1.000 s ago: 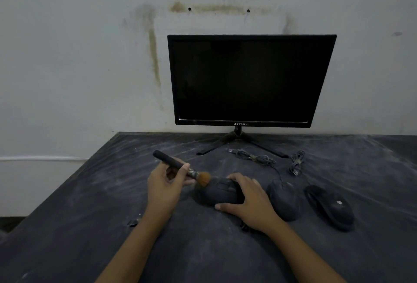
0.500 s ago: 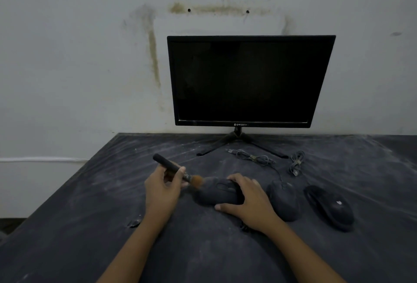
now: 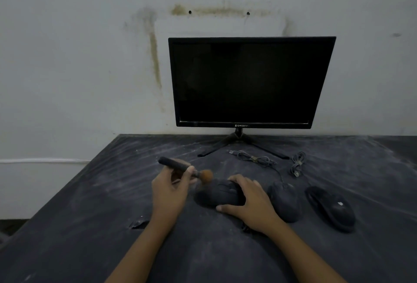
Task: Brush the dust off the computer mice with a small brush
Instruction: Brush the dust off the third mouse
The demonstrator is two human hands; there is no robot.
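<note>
**Three mice in a row before the monitor**

On the table [image 3: 90, 203], the monitor [image 3: 248, 82] stands at 12 o'clock against the wall [image 3: 67, 57]. Before it lie three mice: the left mouse [image 3: 216, 194] under the right hand [image 3: 250, 203], the middle mouse [image 3: 285, 201] at its 3 o'clock, the right mouse [image 3: 331, 208] farther on. Two cables [image 3: 255, 158] lie between mice and monitor. The left hand [image 3: 169, 188], at the left mouse's 9 o'clock, holds the brush [image 3: 180, 166] just above it.

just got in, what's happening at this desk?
A person is dusting computer mice on a dusty black table. The left hand holds a small brush, its bristles at the front end of the first mouse, which the right hand pins down. Two more mice, the middle mouse and the right mouse, wait alongside, untouched. A dark monitor stands behind.
</note>
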